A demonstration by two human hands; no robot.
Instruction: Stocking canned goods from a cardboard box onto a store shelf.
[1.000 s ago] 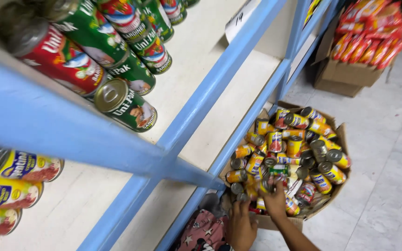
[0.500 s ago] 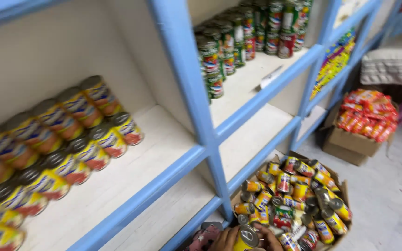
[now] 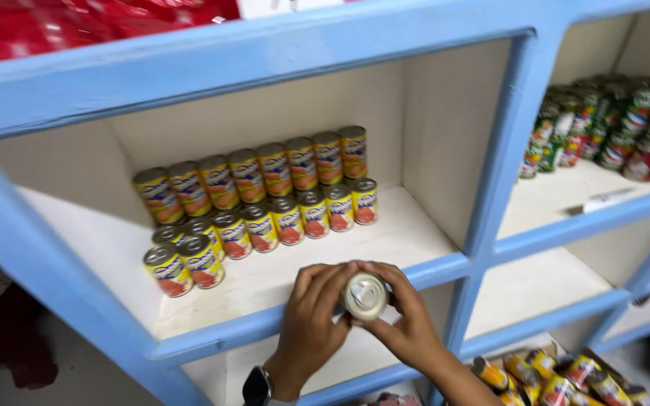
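Left hand (image 3: 311, 323) and right hand (image 3: 408, 325) both wrapped around small silver-topped tin can (image 3: 365, 295), held at front edge of blue-framed white shelf (image 3: 400, 239). Can's label hidden by fingers. Yellow-labelled cans (image 3: 265, 197) stacked behind. Cardboard box of cans (image 3: 558, 376) cut off below.

So both hands are up at the near edge of the shelf (image 3: 415, 233), left hand (image 3: 311, 325) and right hand (image 3: 408, 319) wrapped around one can (image 3: 365, 295) between them. Farther back and to the left on that shelf sit the stacked cans (image 3: 265, 199), two rows high at the far side. Right of the upright there's another bay of cans (image 3: 611, 124), and a box of cans (image 3: 558, 376) sits down low at the near right.
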